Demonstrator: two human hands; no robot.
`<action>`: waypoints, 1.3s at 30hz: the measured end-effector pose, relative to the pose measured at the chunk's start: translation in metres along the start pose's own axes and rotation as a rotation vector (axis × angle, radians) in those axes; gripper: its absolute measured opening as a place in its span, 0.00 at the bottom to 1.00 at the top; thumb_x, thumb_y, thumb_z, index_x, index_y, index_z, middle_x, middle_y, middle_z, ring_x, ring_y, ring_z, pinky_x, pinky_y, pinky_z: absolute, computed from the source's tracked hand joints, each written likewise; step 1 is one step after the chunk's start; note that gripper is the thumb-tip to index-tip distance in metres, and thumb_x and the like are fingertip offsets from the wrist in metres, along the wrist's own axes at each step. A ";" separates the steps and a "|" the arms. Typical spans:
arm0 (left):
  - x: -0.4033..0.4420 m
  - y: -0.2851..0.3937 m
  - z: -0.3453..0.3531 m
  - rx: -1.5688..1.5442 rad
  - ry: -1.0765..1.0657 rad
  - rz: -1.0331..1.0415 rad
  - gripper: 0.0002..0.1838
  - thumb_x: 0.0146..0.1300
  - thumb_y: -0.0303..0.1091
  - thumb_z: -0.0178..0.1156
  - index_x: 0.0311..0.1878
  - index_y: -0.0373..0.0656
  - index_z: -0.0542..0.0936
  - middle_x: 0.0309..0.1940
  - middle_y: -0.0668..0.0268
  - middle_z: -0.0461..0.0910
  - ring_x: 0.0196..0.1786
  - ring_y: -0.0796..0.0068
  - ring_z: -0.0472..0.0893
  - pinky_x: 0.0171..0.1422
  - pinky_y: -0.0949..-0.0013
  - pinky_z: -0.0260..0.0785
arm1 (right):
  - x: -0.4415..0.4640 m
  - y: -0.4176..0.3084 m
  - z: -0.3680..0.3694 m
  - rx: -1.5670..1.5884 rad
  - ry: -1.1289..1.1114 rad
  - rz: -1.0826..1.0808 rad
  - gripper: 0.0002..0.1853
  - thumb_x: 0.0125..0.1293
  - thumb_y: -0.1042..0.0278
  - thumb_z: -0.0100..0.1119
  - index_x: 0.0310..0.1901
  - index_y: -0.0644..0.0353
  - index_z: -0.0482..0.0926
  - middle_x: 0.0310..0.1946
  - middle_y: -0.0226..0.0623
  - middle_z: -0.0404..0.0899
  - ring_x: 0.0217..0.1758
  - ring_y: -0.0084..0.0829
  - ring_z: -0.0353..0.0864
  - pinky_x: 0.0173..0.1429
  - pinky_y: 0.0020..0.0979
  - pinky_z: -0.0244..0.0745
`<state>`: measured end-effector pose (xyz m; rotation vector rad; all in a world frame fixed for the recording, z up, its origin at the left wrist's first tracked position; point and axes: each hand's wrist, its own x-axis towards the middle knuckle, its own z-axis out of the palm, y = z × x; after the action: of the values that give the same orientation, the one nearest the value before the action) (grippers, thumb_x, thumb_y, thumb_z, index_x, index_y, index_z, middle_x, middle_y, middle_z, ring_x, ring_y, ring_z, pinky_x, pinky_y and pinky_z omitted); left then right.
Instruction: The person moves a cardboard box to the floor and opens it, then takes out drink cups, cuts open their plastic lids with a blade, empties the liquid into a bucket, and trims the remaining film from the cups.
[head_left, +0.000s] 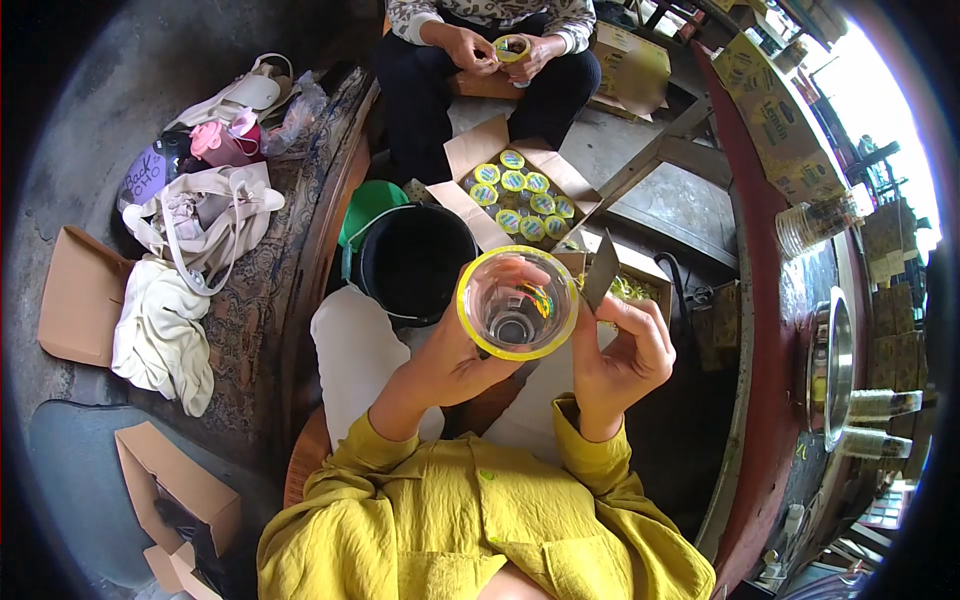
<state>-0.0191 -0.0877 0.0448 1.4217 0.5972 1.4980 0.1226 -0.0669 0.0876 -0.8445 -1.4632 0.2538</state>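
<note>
In the middle of the head view, a clear plastic cup (512, 325) with a yellow rim faces up, tilted toward the camera. My left hand (450, 350) is wrapped round it from the left and below. My right hand (628, 350) pinches a grey blade (601, 272), which points upward close to the cup's right rim. Whether the blade touches the rim I cannot tell. Just beyond the cup stands an open cardboard box (475, 150) holding several yellow-rimmed cups with printed lids (513, 181).
Black bucket (418, 262) and green bucket (372, 205) stand left of the box. A co-worker sits opposite, hands (468, 50) on another yellow-rimmed cup (511, 48). Bags (205, 215) lie at left. On the right are a red-edged table (748, 400), stacked cups (815, 225) and a metal bowl (838, 368).
</note>
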 end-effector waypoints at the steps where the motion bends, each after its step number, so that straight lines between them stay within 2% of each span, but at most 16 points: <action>1: 0.001 0.001 0.000 0.005 0.003 0.009 0.38 0.49 0.29 0.65 0.60 0.38 0.54 0.54 0.58 0.64 0.57 0.69 0.66 0.59 0.67 0.59 | -0.001 0.000 0.000 0.005 -0.006 -0.005 0.12 0.38 0.85 0.66 0.28 0.63 0.81 0.18 0.34 0.75 0.19 0.21 0.72 0.23 0.19 0.63; 12: 0.003 0.003 0.006 -0.038 0.065 0.008 0.36 0.48 0.26 0.66 0.58 0.39 0.57 0.52 0.58 0.65 0.54 0.72 0.69 0.57 0.68 0.62 | -0.014 -0.005 -0.001 -0.023 -0.003 -0.055 0.12 0.37 0.85 0.67 0.27 0.61 0.80 0.16 0.34 0.75 0.17 0.21 0.72 0.22 0.18 0.63; 18: -0.001 0.005 0.003 0.119 -0.041 -0.030 0.36 0.47 0.27 0.67 0.57 0.39 0.58 0.53 0.60 0.65 0.55 0.72 0.68 0.58 0.69 0.61 | -0.008 -0.005 -0.002 -0.097 0.002 -0.072 0.12 0.36 0.85 0.66 0.27 0.61 0.80 0.17 0.35 0.75 0.17 0.22 0.72 0.22 0.18 0.63; 24: 0.000 0.003 0.006 0.020 -0.019 -0.003 0.35 0.50 0.26 0.64 0.58 0.40 0.57 0.54 0.60 0.63 0.57 0.70 0.66 0.60 0.68 0.60 | -0.006 -0.007 0.001 -0.011 0.027 -0.013 0.13 0.37 0.85 0.66 0.28 0.62 0.80 0.17 0.34 0.75 0.18 0.21 0.72 0.23 0.18 0.62; 27: -0.002 -0.009 0.004 -0.275 0.007 0.045 0.35 0.52 0.24 0.61 0.61 0.43 0.54 0.56 0.60 0.60 0.59 0.68 0.64 0.60 0.65 0.58 | -0.008 -0.008 0.002 0.010 0.067 0.002 0.13 0.37 0.85 0.66 0.28 0.62 0.80 0.18 0.32 0.75 0.19 0.20 0.71 0.23 0.17 0.61; 31: -0.004 -0.012 0.002 -0.295 0.049 0.027 0.34 0.55 0.25 0.57 0.63 0.44 0.52 0.57 0.60 0.57 0.59 0.69 0.61 0.62 0.63 0.56 | -0.007 -0.009 0.001 0.010 0.080 -0.023 0.13 0.37 0.85 0.67 0.29 0.62 0.80 0.18 0.32 0.75 0.19 0.20 0.71 0.22 0.17 0.60; 34: -0.007 -0.014 -0.005 -0.223 0.033 -0.017 0.34 0.56 0.32 0.58 0.63 0.41 0.53 0.56 0.61 0.58 0.60 0.69 0.61 0.63 0.63 0.55 | -0.007 -0.008 0.000 -0.010 0.084 -0.030 0.13 0.37 0.85 0.67 0.29 0.61 0.80 0.18 0.32 0.75 0.18 0.19 0.70 0.22 0.17 0.59; 37: -0.005 -0.006 -0.001 -0.400 0.094 -0.098 0.35 0.57 0.38 0.58 0.64 0.39 0.53 0.56 0.62 0.59 0.59 0.70 0.61 0.63 0.63 0.54 | -0.007 -0.009 -0.004 -0.089 0.058 -0.049 0.13 0.38 0.85 0.67 0.28 0.61 0.81 0.18 0.33 0.75 0.18 0.20 0.70 0.22 0.18 0.60; 39: -0.003 -0.006 0.000 -0.406 0.114 -0.090 0.36 0.57 0.41 0.58 0.64 0.39 0.53 0.56 0.61 0.60 0.60 0.69 0.61 0.63 0.63 0.55 | -0.006 -0.008 -0.003 -0.102 0.067 -0.095 0.13 0.38 0.85 0.67 0.28 0.61 0.81 0.18 0.33 0.75 0.18 0.21 0.71 0.23 0.18 0.61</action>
<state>-0.0179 -0.0877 0.0387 0.9909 0.3901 1.5313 0.1215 -0.0775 0.0885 -0.8549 -1.4580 0.0796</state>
